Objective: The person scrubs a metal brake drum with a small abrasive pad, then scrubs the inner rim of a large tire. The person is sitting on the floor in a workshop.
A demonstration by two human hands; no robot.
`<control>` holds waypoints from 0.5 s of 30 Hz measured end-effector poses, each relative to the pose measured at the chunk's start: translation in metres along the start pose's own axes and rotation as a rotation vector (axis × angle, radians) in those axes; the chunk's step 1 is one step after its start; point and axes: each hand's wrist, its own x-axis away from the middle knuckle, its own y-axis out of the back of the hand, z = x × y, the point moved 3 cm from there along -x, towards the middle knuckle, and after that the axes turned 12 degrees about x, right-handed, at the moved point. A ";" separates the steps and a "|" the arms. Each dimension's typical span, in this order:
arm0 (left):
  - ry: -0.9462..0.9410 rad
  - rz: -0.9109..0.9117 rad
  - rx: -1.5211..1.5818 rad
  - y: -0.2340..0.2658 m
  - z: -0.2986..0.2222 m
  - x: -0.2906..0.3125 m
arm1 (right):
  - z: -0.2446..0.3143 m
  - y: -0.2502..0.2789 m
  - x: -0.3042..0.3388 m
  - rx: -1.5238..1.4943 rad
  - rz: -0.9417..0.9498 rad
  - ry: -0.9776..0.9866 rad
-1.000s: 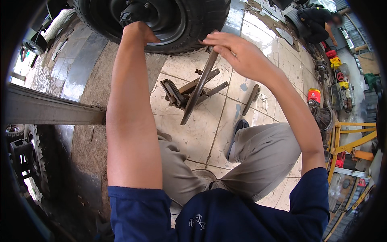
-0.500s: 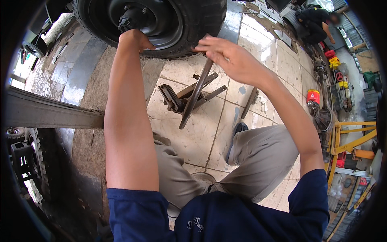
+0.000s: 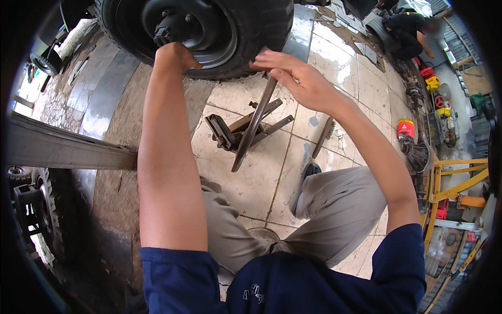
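The wheel (image 3: 209, 26) hangs at the top of the view, black tyre and dark rim, raised just off the tiled floor (image 3: 261, 172), and the person crouches right in front of it. The left hand (image 3: 175, 55) is up at the hub (image 3: 170, 32), fingers curled in against the centre of the rim; whether that grip is actually clenched on a nut or only resting there cannot be told, since the knuckles hide it. The right hand (image 3: 300, 78) is higher and closer to the tyre than a moment ago. It has slid up the long iron bar (image 3: 253, 125), and now the fingers are fanned out, loosely over the bar's top end where it meets the tread, a released grip rather than a firm hold. The bar itself leans steeper now, its foot planted on the floor beside a rusty metal jack (image 3: 235, 131). That reads as the bar being wedged under the tyre as a lever while the other hand works at the hub, so the wheel looks mid-adjustment, not yet settled. A second, shorter rod (image 3: 323, 137) lies on the tiles by the person's shoe (image 3: 306, 180). Far off, another person (image 3: 405, 29) bends over work, near some yellow frames (image 3: 460, 178).
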 end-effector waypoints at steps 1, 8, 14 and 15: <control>-0.016 -0.017 0.004 0.002 0.003 -0.003 | -0.006 -0.003 0.000 -0.073 -0.011 -0.091; -0.103 -0.136 0.001 -0.003 -0.007 0.021 | 0.012 0.018 0.005 0.126 0.081 0.007; -0.136 -0.148 0.021 -0.004 -0.009 0.024 | -0.007 0.014 0.004 0.056 0.026 -0.217; -0.136 -0.125 0.040 -0.005 -0.010 0.022 | 0.000 0.013 0.005 0.127 0.031 -0.149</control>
